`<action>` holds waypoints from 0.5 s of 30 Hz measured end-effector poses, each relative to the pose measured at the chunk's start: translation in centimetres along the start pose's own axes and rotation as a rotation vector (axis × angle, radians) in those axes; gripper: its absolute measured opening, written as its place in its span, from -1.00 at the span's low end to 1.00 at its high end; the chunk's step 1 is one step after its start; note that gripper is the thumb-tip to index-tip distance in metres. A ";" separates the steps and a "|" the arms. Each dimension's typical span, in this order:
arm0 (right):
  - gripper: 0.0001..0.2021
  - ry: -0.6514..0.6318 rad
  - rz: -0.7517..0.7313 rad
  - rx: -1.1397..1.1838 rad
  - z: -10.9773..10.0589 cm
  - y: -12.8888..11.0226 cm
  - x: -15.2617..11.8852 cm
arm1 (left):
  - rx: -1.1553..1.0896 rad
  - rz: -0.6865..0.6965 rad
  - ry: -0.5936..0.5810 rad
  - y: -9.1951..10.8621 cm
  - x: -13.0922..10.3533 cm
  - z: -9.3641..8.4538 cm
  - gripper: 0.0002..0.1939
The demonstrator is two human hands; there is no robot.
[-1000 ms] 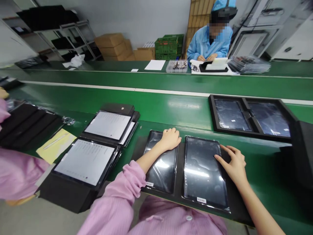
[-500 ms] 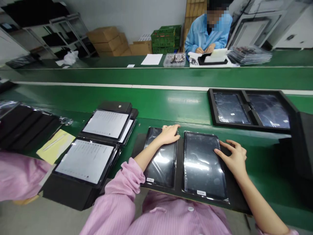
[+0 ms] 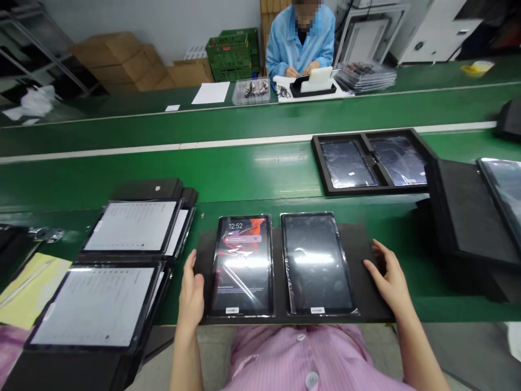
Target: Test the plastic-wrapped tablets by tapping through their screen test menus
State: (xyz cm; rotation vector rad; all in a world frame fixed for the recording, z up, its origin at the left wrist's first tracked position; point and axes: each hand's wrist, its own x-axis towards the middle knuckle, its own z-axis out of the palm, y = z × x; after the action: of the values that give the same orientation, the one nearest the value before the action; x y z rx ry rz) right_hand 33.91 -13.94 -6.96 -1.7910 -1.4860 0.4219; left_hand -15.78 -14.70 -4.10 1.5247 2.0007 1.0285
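A black board (image 3: pixel 279 271) lies at the bench's front edge, with two film-covered tablets side by side on it. The left tablet (image 3: pixel 244 266) is lit and displays 12:52 over a red and dark picture. Dark and reflecting light, the right tablet (image 3: pixel 317 266) has a small white label at its lower edge. My left hand (image 3: pixel 191 296) holds the board's left side, thumb at the edge and fingers along the outside. At the opposite side, my right hand (image 3: pixel 388 277) grips the edge, thumb on top and fingers partly hidden. Neither hand touches a tablet.
Tablets with white screens (image 3: pixel 95 307) lie stacked on black boards at left, beside yellow paper (image 3: pixel 32 288) with a pen. A black tray (image 3: pixel 319 168) holds two tablets at far right; black boards (image 3: pixel 468 206) are piled nearer. A person in blue (image 3: pixel 301 49) sits opposite.
My left hand has left the left tablet for the board's left edge. My right hand has moved off the right tablet to the board's right edge. The left tablet's screen has lit up.
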 end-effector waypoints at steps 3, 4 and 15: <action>-0.51 0.028 -0.137 -0.075 -0.2 -1.5 0.5 | -0.023 0.078 -0.018 0.9 1.2 0.1 -0.18; -0.55 0.024 -0.193 -0.110 -0.5 -2.2 0.5 | 0.008 0.109 -0.034 1.3 1.6 0.0 -0.15; -0.66 -0.155 -0.389 -0.314 1.2 -7.2 1.9 | 0.130 0.301 -0.316 3.5 4.9 -1.4 -0.07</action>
State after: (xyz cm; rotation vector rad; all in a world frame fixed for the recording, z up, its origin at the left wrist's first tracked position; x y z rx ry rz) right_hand 28.63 -11.51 -2.16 -1.6689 -2.0517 0.1370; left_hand -16.07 -10.06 -0.05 1.9656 1.6810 0.7148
